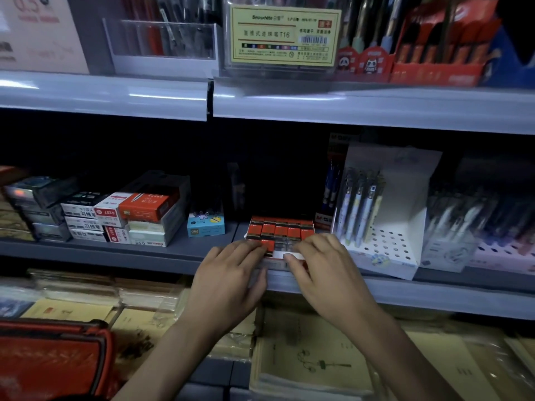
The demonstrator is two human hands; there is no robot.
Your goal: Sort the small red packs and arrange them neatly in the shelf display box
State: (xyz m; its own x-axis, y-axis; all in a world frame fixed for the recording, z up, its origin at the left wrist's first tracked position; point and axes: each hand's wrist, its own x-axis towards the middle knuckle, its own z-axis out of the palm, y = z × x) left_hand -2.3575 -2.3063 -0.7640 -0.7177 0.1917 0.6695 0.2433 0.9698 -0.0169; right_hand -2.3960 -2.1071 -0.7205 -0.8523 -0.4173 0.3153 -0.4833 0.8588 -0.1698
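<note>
A low display box sits at the front edge of the middle shelf, filled with several small red packs standing in rows. My left hand rests at the box's front left, fingers curled over its edge and touching a red pack in the front row. At the front right, my right hand has its fingertips on the box's white front strip and thumb along the front wall. Both hands hide most of the front row.
Stacked stationery boxes and a small blue box stand left of the display box. A white pen display stands right of it. Notebooks and a red bag lie on the shelf below. An upper shelf overhangs.
</note>
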